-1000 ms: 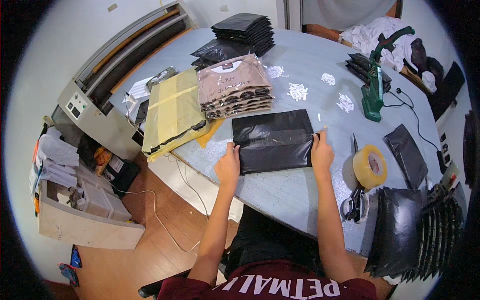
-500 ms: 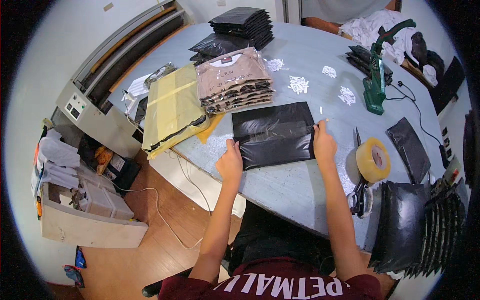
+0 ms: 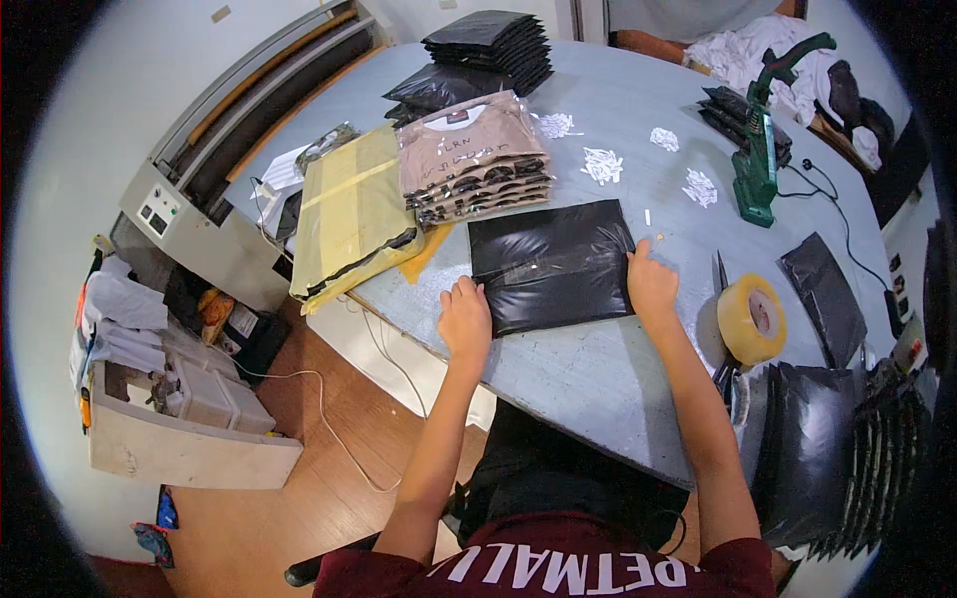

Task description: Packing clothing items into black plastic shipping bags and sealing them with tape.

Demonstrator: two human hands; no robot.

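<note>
A flat black plastic package (image 3: pixel 550 269) lies in front of me on the table, its glossy surface creased. My left hand (image 3: pixel 465 317) is closed on its left edge, thumb toward the top. At the right edge, my right hand (image 3: pixel 652 283) pinches the package with curled fingers. Just beyond that hand is a small white paper strip (image 3: pixel 648 216). To the right stands a roll of clear yellowish tape (image 3: pixel 752 319), partly covering a pair of scissors (image 3: pixel 722 269). Left of the package sits a stack of bagged brown shirts (image 3: pixel 471 159).
A yellow-wrapped parcel (image 3: pixel 361 214) lies near the table's left edge. Black packages are piled at the back (image 3: pixel 486 50) and near right (image 3: pixel 805 448). Small heaps of white strips (image 3: pixel 602 166) dot the blue-grey table (image 3: pixel 558 369). A green corded tool (image 3: pixel 756 164) stands at right.
The package's surface looks smoother, and the band across its middle is less distinct. Both hands stay at its edges. The whole view has shifted slightly.
</note>
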